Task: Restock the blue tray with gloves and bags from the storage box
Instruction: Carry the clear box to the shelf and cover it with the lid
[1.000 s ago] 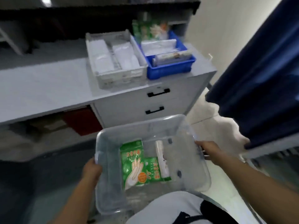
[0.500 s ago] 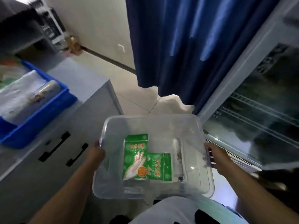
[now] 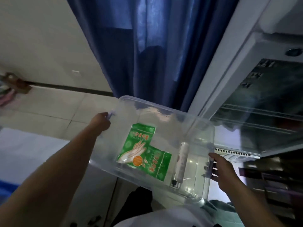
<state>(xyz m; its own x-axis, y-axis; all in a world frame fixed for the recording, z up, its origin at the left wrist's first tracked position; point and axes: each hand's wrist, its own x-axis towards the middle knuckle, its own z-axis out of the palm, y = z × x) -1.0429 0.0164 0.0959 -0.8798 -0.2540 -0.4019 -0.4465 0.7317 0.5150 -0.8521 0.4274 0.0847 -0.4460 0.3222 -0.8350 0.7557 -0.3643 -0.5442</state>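
I carry the clear plastic storage box (image 3: 164, 110) in front of me, tilted down to the right. My left hand (image 3: 100, 122) grips its left rim. Its right handle is held by my right hand (image 3: 218, 167), fingers curled under the edge. Inside lie two green glove packets (image 3: 142, 149), one partly over the other, and a white roll of bags (image 3: 180, 161) along the right side. A sliver of the blue tray (image 3: 6, 187) shows at the lower left edge, on the grey cabinet (image 3: 32, 153).
A dark blue curtain (image 3: 147, 46) hangs straight ahead. A glass-door fridge (image 3: 262, 104) with wire shelves stands on the right, close to the box. Pale floor tiles (image 3: 49, 108) stretch to the left, below a white wall.
I have turned further right, away from the cabinet, carrying the box with me. The blue tray has slid almost out of view and the box now tilts down to the right.
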